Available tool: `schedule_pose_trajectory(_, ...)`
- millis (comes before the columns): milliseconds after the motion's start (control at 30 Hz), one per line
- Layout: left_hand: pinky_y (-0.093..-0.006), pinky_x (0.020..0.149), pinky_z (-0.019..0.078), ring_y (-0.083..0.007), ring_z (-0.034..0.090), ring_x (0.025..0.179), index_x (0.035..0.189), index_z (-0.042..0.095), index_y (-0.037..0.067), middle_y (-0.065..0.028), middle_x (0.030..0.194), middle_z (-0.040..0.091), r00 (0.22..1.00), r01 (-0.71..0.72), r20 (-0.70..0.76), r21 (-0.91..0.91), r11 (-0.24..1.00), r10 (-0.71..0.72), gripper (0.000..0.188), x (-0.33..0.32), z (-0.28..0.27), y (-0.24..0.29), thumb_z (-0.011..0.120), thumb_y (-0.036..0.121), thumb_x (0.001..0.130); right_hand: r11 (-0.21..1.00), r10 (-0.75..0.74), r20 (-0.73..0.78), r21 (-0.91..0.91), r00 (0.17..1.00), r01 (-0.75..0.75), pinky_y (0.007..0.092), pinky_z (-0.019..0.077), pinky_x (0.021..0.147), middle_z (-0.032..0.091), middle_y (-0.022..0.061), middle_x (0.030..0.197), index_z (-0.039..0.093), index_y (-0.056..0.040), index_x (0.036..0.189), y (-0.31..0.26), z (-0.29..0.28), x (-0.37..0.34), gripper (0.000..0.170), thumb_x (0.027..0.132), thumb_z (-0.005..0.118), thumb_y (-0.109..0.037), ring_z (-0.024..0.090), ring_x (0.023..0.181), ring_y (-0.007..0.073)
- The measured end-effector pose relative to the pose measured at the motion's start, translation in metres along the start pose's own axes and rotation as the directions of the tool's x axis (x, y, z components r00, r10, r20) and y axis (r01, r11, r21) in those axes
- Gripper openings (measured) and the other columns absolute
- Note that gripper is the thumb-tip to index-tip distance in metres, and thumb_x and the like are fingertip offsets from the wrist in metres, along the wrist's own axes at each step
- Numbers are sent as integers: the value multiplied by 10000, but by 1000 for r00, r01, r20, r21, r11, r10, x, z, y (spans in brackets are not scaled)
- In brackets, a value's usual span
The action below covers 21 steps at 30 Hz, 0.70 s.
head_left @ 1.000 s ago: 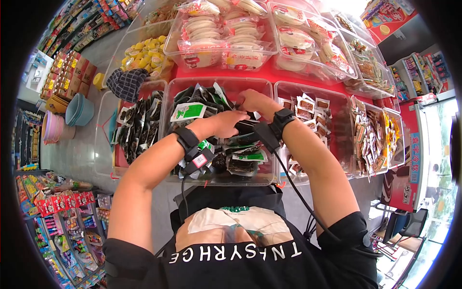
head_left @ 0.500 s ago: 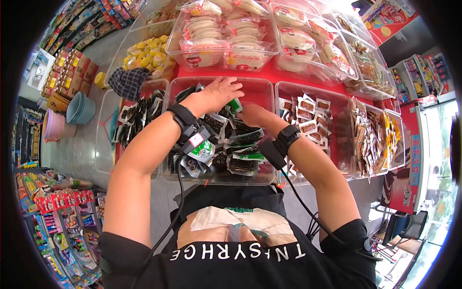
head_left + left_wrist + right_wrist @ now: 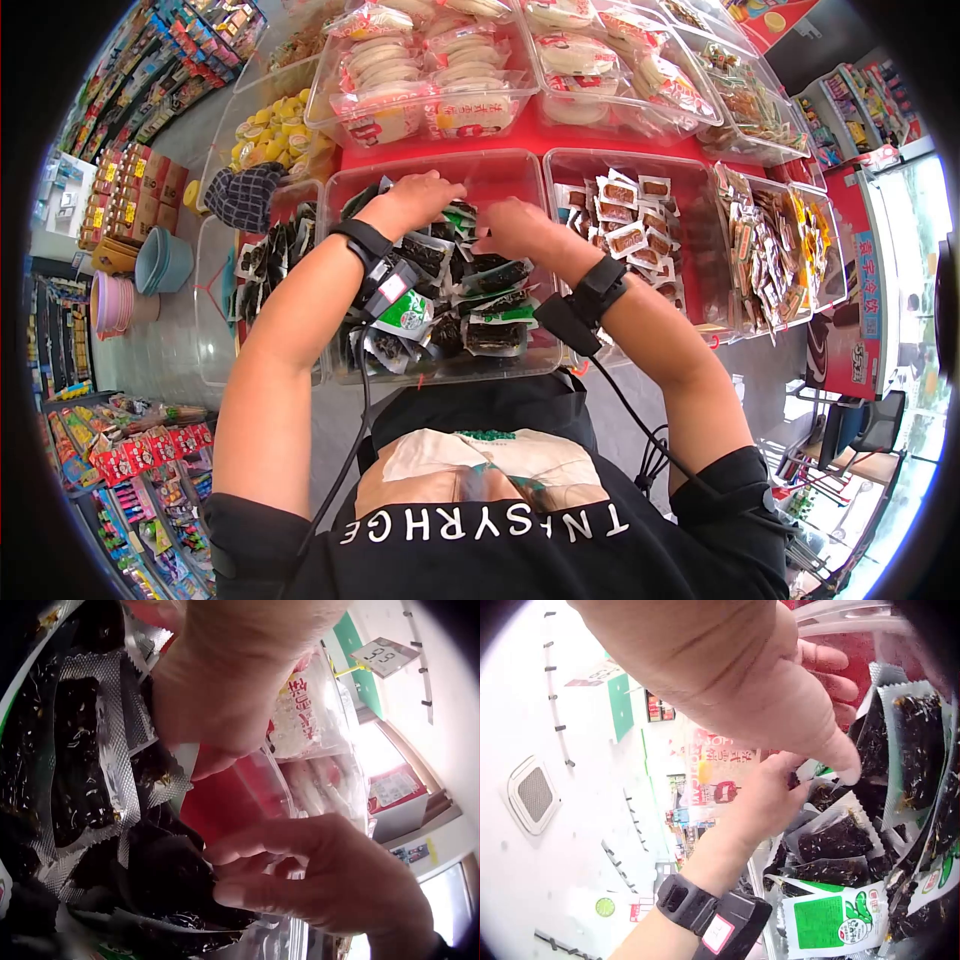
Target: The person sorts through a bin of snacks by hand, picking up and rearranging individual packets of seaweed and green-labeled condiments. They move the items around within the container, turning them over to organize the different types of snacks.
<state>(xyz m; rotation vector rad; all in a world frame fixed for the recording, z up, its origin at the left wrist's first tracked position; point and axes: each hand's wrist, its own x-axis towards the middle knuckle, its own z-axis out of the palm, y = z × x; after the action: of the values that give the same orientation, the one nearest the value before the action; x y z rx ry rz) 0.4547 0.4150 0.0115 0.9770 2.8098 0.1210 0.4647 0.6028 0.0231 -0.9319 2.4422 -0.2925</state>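
Our right hand [image 3: 520, 232] curves loosely, fingertips apart; our left hand's [image 3: 410, 202] grip we cannot tell — best we part the packets [image 3: 492, 279] beneath gently

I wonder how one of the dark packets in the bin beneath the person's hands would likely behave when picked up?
The dark packet is probably light, since it looks small and flat. Its shiny wrapper may prove slippery. The thin, crimped margins would likely bend easily.
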Motion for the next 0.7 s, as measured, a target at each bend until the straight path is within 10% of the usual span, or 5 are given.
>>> schedule_pose_trajectory(300,-387,752,463,-279,524,915,906,561,51,-96,870,596,999,46,2,58,997,-46,189,0,14,-5,506,82,727,974,139,-73,-171,988,-150,400,472,662,622,140,805,629,-97,815,-11,-16,0,131,712,548,-106,598,815,298)
schedule_pose_trajectory(500,-385,748,449,-271,512,904,954,555,75,-90,869,582,981,102,-160,-50,993,-109,251,-3,21,-2,533,47,705,991,-8,-76,-134,997,-3,388,488,655,621,130,826,593,-49,840,-13,8,-7,168,675,567,-66,611,815,286)
schedule_pose_trajectory(700,-410,734,444,-275,507,927,937,555,82,-87,915,579,970,244,-12,35,969,-244,191,4,14,9,548,108,748,960,-207,-331,-249,921,127,371,490,610,571,96,790,552,-69,837,-31,37,-37,193,646,577,-56,571,762,284)
